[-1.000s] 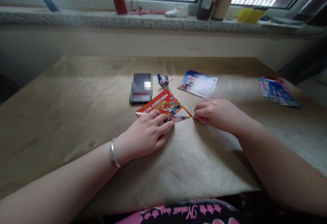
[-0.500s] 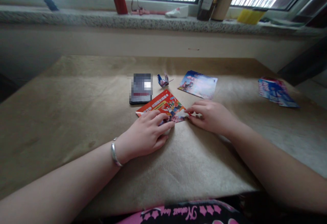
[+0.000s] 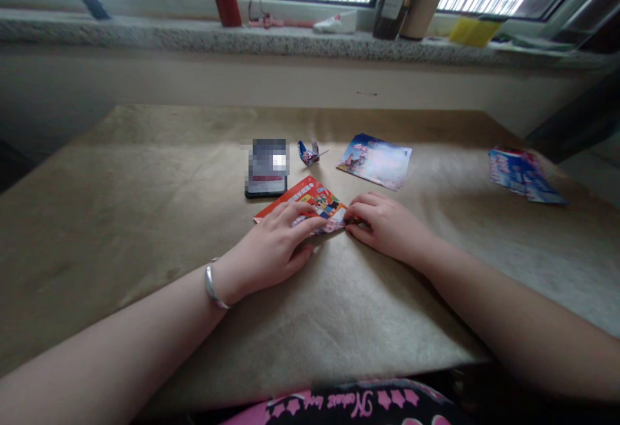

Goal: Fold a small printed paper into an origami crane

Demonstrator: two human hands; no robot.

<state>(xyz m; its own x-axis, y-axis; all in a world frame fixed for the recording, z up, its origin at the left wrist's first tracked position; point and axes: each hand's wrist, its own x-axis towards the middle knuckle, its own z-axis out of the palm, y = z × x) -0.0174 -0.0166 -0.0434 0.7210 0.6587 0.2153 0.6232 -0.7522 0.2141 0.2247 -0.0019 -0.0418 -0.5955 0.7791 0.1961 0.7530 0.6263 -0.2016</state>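
A printed orange paper sheet [image 3: 310, 191] lies on the table with its near edge folded over, showing a pinkish patterned strip. My left hand [image 3: 274, 238], a silver bangle at its wrist, rests across the left part of the paper. Its fingers are stretched out and lie flat, hiding some of the print. At the right corner of the sheet, my right hand [image 3: 382, 225] is closed in a pinch on the paper. Just beyond the sheet stands a small folded paper figure [image 3: 309, 152] in blue and pink.
A dark phone-like device [image 3: 266, 170], partly pixelated, lies left of the figure. To its right is a blue-and-pink printed sheet [image 3: 375, 160]. Several blue printed papers [image 3: 526, 176] overlap near the table's right edge. Bottles and a red cylinder [image 3: 227, 4] stand on the windowsill.
Both hands and the orange paper have shifted slightly left. The right fingers have closed further over the paper's corner, and the left hand has moved back a little.
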